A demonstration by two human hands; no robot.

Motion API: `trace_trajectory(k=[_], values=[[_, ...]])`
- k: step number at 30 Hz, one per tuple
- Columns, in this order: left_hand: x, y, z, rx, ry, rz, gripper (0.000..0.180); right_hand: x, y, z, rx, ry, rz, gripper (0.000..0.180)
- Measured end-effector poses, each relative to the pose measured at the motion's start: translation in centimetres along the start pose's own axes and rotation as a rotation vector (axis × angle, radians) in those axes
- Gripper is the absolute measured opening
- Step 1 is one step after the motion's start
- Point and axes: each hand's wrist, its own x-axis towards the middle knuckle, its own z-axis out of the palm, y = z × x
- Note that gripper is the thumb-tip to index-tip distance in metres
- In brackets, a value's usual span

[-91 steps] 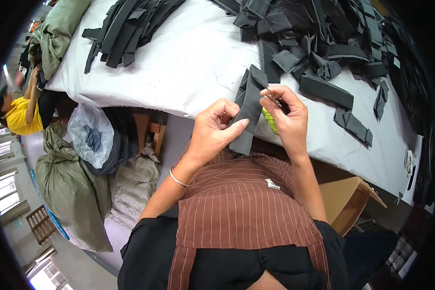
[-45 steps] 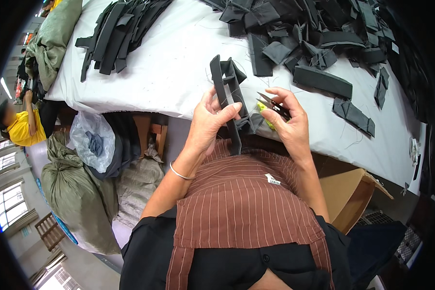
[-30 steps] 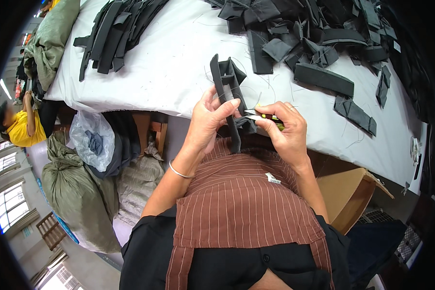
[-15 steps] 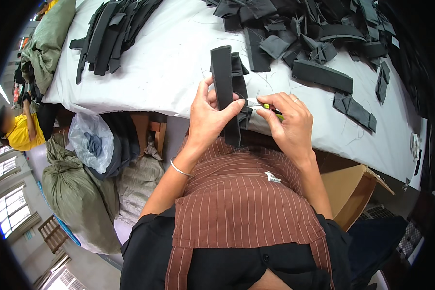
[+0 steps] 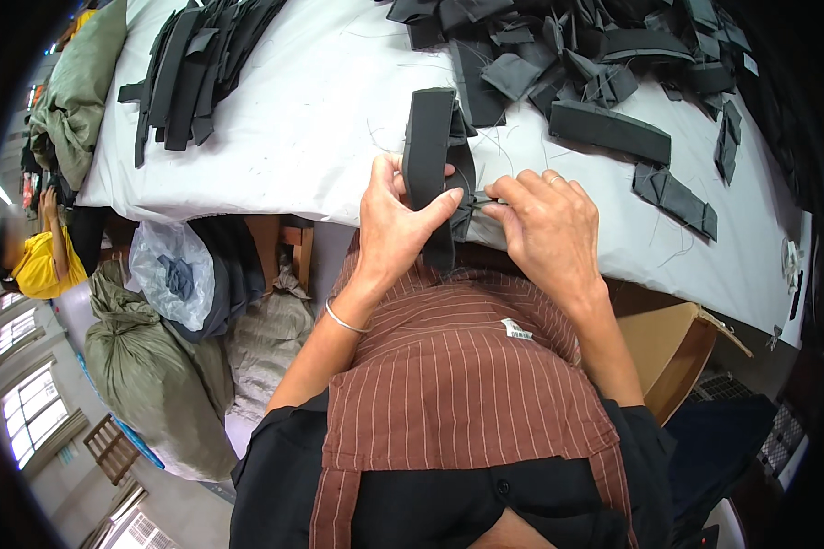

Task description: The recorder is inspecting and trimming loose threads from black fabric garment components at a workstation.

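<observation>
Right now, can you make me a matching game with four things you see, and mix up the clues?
Things:
1. dark fabric piece
2. apron
3. bracelet
4. cardboard box

Clues:
A. pale and silvery
B. at the person's right, lower than the white-covered table
C. held in the left hand
D. reddish-brown with thin pale stripes

Right pairs: 1-C, 2-D, 3-A, 4-B

Below the left hand (image 5: 403,220) I see a silver bangle (image 5: 346,319); below both, a pinstriped brown apron (image 5: 471,398) over black shirt (image 5: 430,514).
</observation>
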Motion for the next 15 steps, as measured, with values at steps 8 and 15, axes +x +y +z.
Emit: trace_trajectory(k=[8, 15], values=[[-0.26, -0.1, 0.11, -0.059, 0.007, 0.011, 0.04, 0.05, -0.32, -0.16, -0.049, -0.031, -0.016, 0.012], [-0.36, 0.28, -0.08, -0.078, 0.012, -0.041, 0.037, -0.13, -0.45, 0.03, -0.021, -0.014, -0.011, 0.011]])
